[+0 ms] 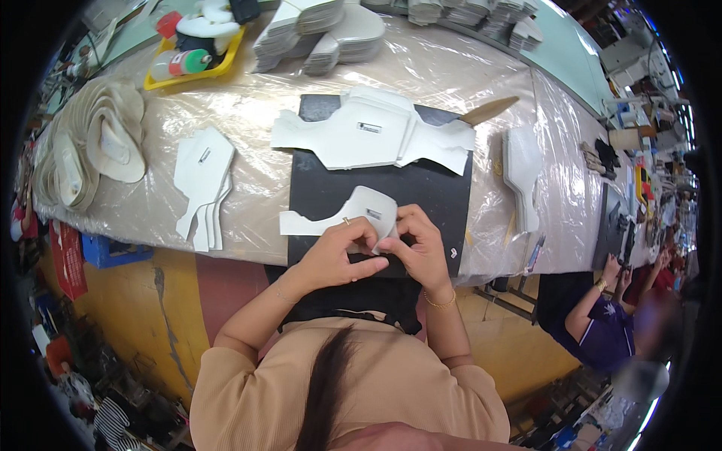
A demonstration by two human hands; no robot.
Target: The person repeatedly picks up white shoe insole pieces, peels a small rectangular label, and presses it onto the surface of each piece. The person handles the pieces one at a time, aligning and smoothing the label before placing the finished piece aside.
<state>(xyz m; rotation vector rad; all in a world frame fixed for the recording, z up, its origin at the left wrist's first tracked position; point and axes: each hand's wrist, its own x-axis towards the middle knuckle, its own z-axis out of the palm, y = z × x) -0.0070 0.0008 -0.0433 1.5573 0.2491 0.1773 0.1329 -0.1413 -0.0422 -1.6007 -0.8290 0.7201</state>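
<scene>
Both hands meet over a black mat (436, 195) on the plastic-covered table. My left hand (338, 252) and my right hand (421, 244) pinch the near edge of a white cut shoe-upper piece (353, 210) that lies flat on the mat. A small dark label sits on the piece near my fingers. Farther back on the mat rests a stack of larger white cut pieces (368, 135), with a wooden-handled brush (489, 111) beside it.
More white cut pieces lie to the left (203, 180) and right (523, 173). A fan of cream-coloured pieces (98, 143) sits far left, a yellow tray with bottles (192, 56) at the back, and grey stacks (323, 34) behind. Another person (602, 316) works at the right.
</scene>
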